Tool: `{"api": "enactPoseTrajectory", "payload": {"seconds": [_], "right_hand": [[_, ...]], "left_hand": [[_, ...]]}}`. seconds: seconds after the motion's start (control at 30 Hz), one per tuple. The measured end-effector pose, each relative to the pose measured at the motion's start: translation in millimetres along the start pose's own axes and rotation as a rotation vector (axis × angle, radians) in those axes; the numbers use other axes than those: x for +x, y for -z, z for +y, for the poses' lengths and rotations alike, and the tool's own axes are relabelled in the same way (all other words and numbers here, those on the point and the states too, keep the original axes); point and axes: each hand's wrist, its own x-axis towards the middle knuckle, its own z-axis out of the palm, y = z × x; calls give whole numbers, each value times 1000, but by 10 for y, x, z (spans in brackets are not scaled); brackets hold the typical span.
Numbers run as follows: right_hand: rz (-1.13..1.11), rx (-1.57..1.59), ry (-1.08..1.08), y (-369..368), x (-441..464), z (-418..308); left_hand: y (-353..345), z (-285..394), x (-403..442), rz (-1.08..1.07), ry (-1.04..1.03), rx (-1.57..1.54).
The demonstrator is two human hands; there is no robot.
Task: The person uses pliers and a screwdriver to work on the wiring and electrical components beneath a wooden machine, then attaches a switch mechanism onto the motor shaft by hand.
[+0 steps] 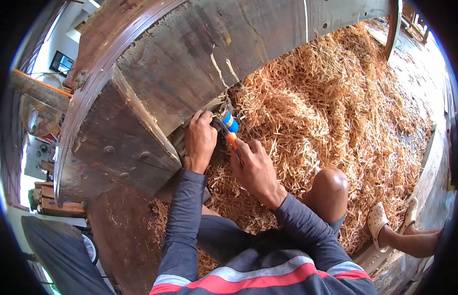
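My right hand [256, 169] is wrapped round a hand tool with an orange and black handle [232, 138]. Its metal end reaches up and left to the fingers of my left hand [199, 140], and its exact kind cannot be made out. The left fingers are bent and pressed together at the lower edge of a big dark wooden piece [184, 64]; what they pinch is too small to name. Just right of the tool's tip is a blue cylindrical thing with a yellow band [230, 121]. Part of it is hidden behind the tool.
A deep heap of wood shavings [307, 118] covers the floor ahead and right. An angled wooden block [121, 132] juts out at left. Another person's feet in beige clogs [379, 223] are at right, beside a timber beam [433, 157]. A fan [39, 115] stands far left.
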Motion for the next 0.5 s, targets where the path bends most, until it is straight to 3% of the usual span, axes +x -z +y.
{"api": "enactPoseTrajectory", "payload": {"seconds": [0.5], "right_hand": [[13,-34,14,-81,-67,57]], "left_hand": [[15,15,22,29,13,-61]]}}
